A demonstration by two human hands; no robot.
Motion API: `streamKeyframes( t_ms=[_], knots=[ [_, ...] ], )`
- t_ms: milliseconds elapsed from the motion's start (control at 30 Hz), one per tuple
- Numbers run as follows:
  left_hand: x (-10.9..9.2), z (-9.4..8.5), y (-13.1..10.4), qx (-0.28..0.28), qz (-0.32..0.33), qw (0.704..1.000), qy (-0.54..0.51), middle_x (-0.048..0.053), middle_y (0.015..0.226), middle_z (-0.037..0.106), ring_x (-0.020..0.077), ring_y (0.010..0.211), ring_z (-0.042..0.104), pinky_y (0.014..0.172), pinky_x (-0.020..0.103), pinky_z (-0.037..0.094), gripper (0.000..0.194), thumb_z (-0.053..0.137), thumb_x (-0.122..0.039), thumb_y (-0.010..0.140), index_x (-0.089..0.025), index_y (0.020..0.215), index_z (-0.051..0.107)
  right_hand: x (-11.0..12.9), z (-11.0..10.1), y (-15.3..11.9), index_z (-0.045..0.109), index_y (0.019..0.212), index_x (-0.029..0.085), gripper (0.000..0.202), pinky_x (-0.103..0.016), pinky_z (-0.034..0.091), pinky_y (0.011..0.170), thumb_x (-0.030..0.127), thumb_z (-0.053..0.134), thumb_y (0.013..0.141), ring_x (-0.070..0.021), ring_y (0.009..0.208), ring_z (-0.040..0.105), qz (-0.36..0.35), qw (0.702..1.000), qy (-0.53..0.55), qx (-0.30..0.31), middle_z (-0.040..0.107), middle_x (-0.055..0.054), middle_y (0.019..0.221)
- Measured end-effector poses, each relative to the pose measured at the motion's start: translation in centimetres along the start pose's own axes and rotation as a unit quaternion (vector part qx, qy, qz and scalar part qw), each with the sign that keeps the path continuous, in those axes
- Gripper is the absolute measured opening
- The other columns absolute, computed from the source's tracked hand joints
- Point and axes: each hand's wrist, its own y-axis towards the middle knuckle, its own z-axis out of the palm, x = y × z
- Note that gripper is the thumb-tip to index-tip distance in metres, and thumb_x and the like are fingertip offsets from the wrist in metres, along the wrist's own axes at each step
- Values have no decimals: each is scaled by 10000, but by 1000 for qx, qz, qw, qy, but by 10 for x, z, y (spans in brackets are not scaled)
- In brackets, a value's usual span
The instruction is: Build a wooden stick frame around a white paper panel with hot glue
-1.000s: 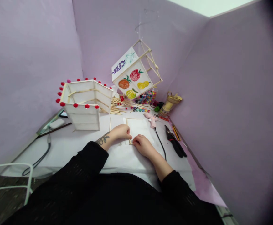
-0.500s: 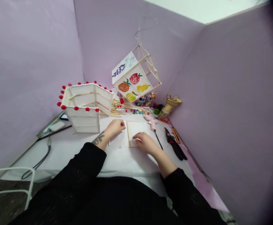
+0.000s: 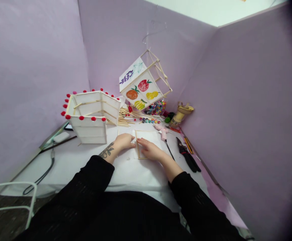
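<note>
A small wooden stick frame with white paper lies flat on the white-covered table, a strip of paper showing along its left side. My left hand is beside that left edge, its fingertips and thumb apart and close to the paper. From the right, my right hand lies over the frame with fingers stretched out, the tips touching the left stick. The two hands' fingertips nearly meet. Part of the frame is hidden under my right hand. A thin stick shows behind my left wrist.
A white paper-and-stick lantern with red pom-poms stands left. A fruit-painted lantern hangs tilted above sticks. Right are a pink glue gun, black-handled pruning shears and a holder. A cable lies at left.
My left hand has come slightly nearer, its fingers now extended toward the paper's edge. My right hand has moved left, its fingertips now on the left stick.
</note>
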Motion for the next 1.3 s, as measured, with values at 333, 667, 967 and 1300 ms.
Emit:
streamKeyframes(
  t_ms=[333,667,967,1300],
  knots=[
    [1,-3,0,42,-11,999,26,103,1166,663,269,1043,622,790,297,476,543,603,-527,751,-257,1222,601,-1,3,-3,534,1348,148,601,-439,272,1145,209,679,768,-260,1361,391,4,998,70,1,485,-148,1417],
    [1,-4,0,45,-4,998,32,92,1198,653,265,1083,606,823,308,478,535,594,-525,754,-253,1215,601,-6,8,-1,578,1312,145,574,-452,298,1134,248,708,763,-288,1341,417,-1,998,68,-12,494,-163,1406],
    [0,-4,1,46,-19,998,29,93,1193,651,265,1070,607,820,309,479,551,603,-541,748,-257,1220,603,-9,11,0,574,1317,161,575,-450,304,1131,291,705,772,-285,1336,425,-7,999,49,-18,490,-154,1411],
    [0,-3,1,48,-21,998,25,98,1220,639,268,1082,603,841,313,475,568,606,-549,754,-258,1242,594,-8,11,0,569,1318,134,577,-443,309,1127,322,697,788,-284,1337,423,-10,999,38,-20,505,-172,1394]
  ],
)
